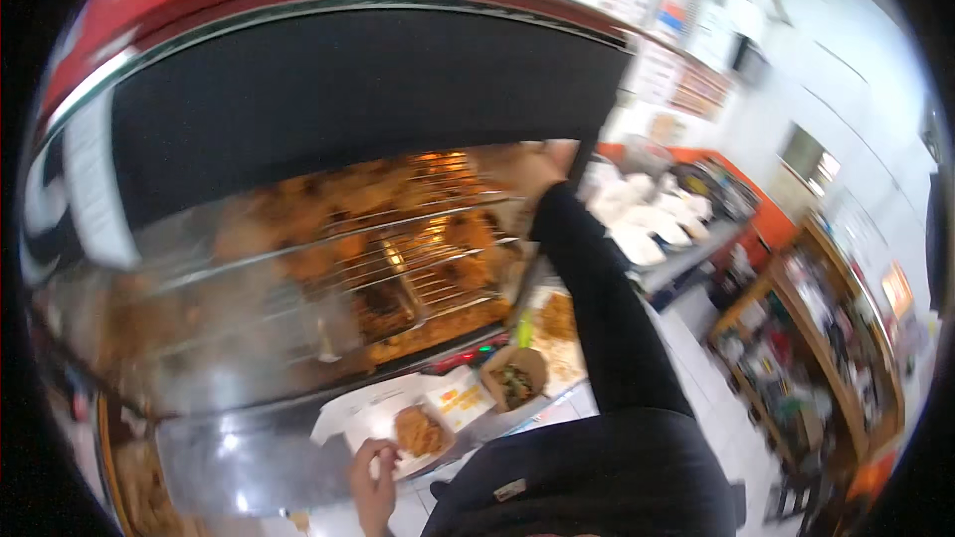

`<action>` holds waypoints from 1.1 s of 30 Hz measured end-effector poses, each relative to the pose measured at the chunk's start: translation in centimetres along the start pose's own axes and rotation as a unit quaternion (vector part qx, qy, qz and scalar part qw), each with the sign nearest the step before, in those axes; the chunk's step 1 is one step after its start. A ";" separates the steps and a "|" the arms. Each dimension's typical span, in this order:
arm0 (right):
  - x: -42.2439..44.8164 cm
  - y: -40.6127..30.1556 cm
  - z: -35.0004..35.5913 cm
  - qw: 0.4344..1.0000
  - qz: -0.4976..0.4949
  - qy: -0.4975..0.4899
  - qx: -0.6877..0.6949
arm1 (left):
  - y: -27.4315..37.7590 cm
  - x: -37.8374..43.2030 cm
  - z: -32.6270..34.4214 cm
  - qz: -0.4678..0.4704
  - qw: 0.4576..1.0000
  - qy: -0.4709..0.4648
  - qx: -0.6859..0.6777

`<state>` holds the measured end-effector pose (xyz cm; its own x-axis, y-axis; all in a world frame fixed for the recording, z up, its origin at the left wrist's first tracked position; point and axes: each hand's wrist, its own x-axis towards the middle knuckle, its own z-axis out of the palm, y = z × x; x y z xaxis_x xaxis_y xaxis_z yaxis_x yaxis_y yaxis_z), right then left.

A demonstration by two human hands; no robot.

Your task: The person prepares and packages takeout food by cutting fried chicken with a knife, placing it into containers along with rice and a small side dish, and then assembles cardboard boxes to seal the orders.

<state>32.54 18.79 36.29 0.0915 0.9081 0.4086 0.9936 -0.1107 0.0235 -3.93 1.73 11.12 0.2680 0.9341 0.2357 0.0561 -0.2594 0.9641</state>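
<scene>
A heated display cabinet [373, 74] with a dark upper panel fills the view before me. Behind its glass, wire racks [440, 291] hold browned fried food [321, 261]. My right hand [541, 164], at the end of a black sleeve, reaches to the cabinet's right end, just below the panel; it is blurred, and its grip is unclear. My left hand [377, 473] is low at the ledge, its fingers bent beside a fried piece [419, 430] in an open paper tray. Whether the fingers touch it I cannot tell. A cardboard bowl [515, 380] with dark green contents stands right of a printed paper packet [460, 399].
A metal tray [254, 462] lies at the lower left. To the right are a counter with white bags [649, 216] and a wooden shelf unit [806, 358] full of goods. More food [558, 328] lies beside my right forearm.
</scene>
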 end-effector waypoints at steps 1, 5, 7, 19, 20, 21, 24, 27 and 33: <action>0.3 -0.7 1.2 1.000 -0.013 0.004 0.016 | -0.1 0.1 -0.4 -0.011 1.000 -0.013 -0.005; 1.9 -3.5 2.7 0.997 -0.048 0.028 0.049 | -0.5 1.5 -0.9 0.036 0.994 -0.072 0.073; 3.0 -4.7 2.2 0.995 -0.063 0.044 0.060 | -5.3 3.3 -2.8 0.073 0.990 -0.124 -0.004; 1.4 -2.0 2.4 0.998 -0.015 0.031 0.043 | -3.7 6.0 0.0 0.044 0.968 -0.246 0.026; 1.5 -1.9 2.5 0.998 -0.015 0.029 0.045 | -3.8 5.9 0.0 0.044 0.966 -0.252 0.027; 2.0 -2.5 2.5 0.998 -0.016 0.028 0.045 | -3.8 6.1 -0.1 0.043 0.967 -0.251 0.027; 2.6 -2.9 2.7 0.998 -0.022 0.020 0.051 | -4.4 6.5 -0.6 0.040 0.965 -0.258 0.030; 3.6 -3.9 2.7 0.998 -0.027 0.018 0.061 | -5.8 7.0 -2.4 0.041 0.963 -0.262 0.047; 3.6 -4.2 2.9 0.998 -0.018 -0.021 0.048 | -3.9 4.6 -2.2 0.025 0.986 -0.162 -0.006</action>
<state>28.84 23.74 35.04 0.0555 0.9271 0.3707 0.9979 -0.0392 -0.0513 -5.02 7.63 8.70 0.5642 0.7919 0.2336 0.0235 -0.2982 0.9542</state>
